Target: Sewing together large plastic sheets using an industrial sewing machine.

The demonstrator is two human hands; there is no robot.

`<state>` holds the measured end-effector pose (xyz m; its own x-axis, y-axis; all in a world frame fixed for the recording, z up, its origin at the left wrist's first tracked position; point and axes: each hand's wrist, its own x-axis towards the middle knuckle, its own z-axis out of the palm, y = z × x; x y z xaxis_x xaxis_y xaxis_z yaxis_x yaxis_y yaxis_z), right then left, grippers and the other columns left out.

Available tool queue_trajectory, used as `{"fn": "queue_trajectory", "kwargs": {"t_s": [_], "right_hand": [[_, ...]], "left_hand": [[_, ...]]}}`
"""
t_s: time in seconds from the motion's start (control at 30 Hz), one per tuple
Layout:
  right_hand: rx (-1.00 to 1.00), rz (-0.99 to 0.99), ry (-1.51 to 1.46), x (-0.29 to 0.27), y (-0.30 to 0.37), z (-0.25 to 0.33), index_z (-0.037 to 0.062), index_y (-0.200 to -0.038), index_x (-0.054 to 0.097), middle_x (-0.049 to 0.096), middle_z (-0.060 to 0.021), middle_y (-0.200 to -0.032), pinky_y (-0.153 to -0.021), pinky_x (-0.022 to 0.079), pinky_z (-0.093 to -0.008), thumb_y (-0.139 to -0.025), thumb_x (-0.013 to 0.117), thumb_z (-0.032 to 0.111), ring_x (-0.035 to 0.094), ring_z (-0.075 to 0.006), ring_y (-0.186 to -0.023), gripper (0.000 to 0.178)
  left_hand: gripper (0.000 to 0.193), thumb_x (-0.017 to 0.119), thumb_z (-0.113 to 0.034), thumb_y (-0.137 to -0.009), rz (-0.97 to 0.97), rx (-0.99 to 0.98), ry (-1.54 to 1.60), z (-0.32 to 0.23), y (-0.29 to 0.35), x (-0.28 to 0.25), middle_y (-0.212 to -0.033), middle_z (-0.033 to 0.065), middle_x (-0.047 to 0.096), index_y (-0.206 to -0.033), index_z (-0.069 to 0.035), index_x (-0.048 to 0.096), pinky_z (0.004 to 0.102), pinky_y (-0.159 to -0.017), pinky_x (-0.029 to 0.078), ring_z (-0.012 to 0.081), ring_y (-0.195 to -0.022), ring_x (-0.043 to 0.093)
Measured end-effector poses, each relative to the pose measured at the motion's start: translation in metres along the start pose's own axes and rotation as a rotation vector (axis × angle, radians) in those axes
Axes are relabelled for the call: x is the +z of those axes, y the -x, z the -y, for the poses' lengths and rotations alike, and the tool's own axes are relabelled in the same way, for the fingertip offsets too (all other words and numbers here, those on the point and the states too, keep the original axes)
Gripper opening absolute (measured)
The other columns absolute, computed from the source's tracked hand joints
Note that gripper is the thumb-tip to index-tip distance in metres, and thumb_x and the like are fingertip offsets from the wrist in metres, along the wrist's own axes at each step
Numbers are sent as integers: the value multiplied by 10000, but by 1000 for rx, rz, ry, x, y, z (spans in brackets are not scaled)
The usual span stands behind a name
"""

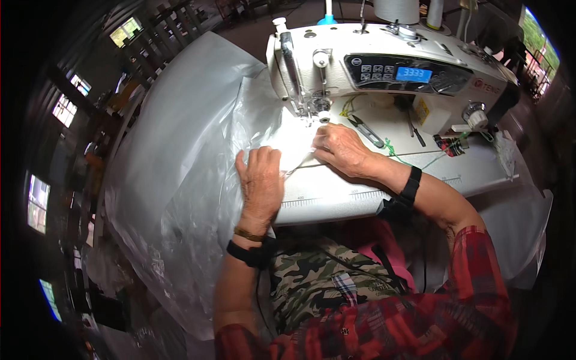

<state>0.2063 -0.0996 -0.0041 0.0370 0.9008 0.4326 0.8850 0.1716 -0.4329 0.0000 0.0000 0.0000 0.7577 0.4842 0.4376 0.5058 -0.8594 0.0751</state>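
Note:
A white sewing machine [324,66] stands in front of me, its needle area [315,111] lit very brightly. Under the presser foot lies a bright white piece of material [294,138], too overexposed to show its weave. My left hand [262,180] rests palm down at its left edge, with fingers stretched forward over the translucent plastic sheeting [198,138]. Close to the needle, on the right, my right hand [343,149] has its fingers bent together, pinching the edge of the white material. The thumb of the left hand is hidden.
Thread snips [366,132] lie on the machine bed right of the needle, near green thread [390,147]. Farther right are a dark slim tool [417,129] and a plaid scrap [450,145]. A ruler strip [372,194] runs along the table's front edge. Thread cones [397,11] stand behind.

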Motion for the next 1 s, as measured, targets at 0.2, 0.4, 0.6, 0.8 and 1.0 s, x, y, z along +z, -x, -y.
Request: {"fn": "queue_trajectory", "kwargs": {"t_s": [0.2,0.4,0.6,0.8,1.0], "right_hand": [[-103,58,91,-3,-4,14,-1,-860,688,675,-133,-978,-821,507,-416,-835,675,134,623,-310,-939,138],[-68,17,-32,-3,0,-9,2,-843,709,666,-145,-941,-831,491,-435,-821,654,174,605,-323,-949,182],[-2,53,-105,-4,-4,-1,-19,-898,720,668,-161,-938,-840,481,-433,-832,627,174,603,-324,-938,224],[115,40,-195,-8,-3,0,4,-929,720,664,-181,-879,-793,486,-432,-826,643,212,620,-337,-870,244],[147,-19,-168,-6,-1,0,13,-927,727,663,-194,-836,-749,493,-445,-825,663,237,640,-350,-807,254]], "left_hand": [[280,646,-13,-751,117,142,-217,41,-20,-19,-1170,82,591,-1029,-50,645,605,-1131,193,262,-1169,526],[496,704,-103,-754,50,314,7,-34,-21,-32,-1266,113,558,-1226,-44,565,617,-1154,114,274,-1247,492],[252,722,-100,-782,104,200,232,-20,-32,-2,-935,47,650,-1027,-68,671,572,-1143,164,218,-983,595],[66,731,-103,-795,49,154,348,-9,-37,9,-810,12,662,-854,-81,712,526,-1136,175,187,-907,609],[31,736,-141,-795,-37,161,411,-10,-37,11,-802,-11,662,-805,-115,722,537,-1138,149,166,-888,607]]}}
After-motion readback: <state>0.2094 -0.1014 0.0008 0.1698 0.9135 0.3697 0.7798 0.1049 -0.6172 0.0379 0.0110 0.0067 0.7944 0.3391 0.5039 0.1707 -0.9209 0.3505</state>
